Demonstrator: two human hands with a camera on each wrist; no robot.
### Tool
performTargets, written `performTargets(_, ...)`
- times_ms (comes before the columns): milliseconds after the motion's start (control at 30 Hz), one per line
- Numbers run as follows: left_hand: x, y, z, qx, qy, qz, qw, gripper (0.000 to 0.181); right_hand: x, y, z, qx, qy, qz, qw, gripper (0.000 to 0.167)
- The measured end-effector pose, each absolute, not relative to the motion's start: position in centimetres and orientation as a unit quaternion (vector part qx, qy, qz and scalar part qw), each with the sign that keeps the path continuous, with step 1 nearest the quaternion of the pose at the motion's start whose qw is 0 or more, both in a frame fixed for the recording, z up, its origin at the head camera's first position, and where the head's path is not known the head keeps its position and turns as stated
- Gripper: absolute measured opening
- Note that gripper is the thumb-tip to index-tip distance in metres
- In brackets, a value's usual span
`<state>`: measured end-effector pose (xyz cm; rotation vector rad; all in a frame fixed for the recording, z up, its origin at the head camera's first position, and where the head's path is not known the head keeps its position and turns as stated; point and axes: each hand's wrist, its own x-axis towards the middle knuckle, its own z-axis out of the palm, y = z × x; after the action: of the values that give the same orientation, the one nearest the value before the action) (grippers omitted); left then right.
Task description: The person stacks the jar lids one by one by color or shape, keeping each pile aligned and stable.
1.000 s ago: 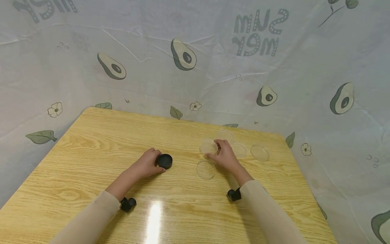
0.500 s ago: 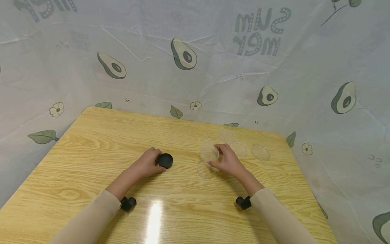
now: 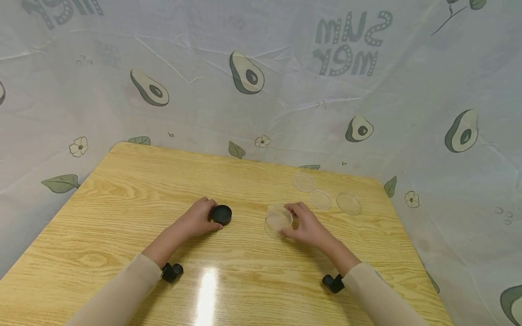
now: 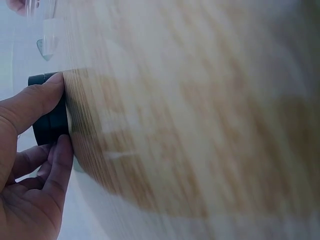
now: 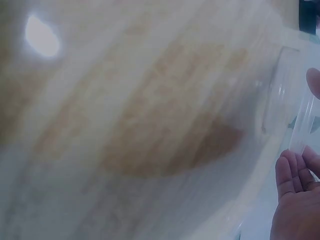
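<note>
My left hand (image 3: pixel 198 220) grips a short round black container (image 3: pixel 222 215), thumb on one side and fingers on the other. In the left wrist view the black container (image 4: pixel 51 122) shows a seam around it and sits on the table. My right hand (image 3: pixel 305 227) pinches a clear round shallow dish (image 3: pixel 279 216) by its edge. Beneath it, partly covered, lies another clear round piece (image 3: pixel 270 232) on the table. From the right wrist view, the held dish (image 5: pixel 303 122) is apart from the lower clear piece (image 5: pixel 274 90).
Three more clear round pieces lie farther back on the right: one at the rear (image 3: pixel 303 182), a middle one (image 3: pixel 321 199) and a right-hand one (image 3: pixel 348 203). A printed cloth (image 3: pixel 195 108) hangs behind the wood-grain table (image 3: pixel 134 190).
My right hand has brought the clear dish toward me, from behind the lower clear piece to over it. My left hand has stayed on the black container.
</note>
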<state>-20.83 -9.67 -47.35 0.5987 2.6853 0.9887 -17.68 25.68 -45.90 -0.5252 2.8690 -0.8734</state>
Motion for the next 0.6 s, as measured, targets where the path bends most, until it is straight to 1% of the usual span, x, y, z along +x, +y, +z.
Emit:
performTargets(267, -20.73, -9.71, -46.99, 0.203, 0.912, 0.339, 0.114, 0.048, -17.1, 25.4, -46.11, -0.181, 0.943, -0.275, 0.055, 0.071)
performTargets(600, -20.82, -9.71, -46.65, 0.198, 0.91, 0.343, 0.122, 0.048, -16.95, 25.48, -46.11, -0.179, 0.943, -0.273, 0.059, 0.074)
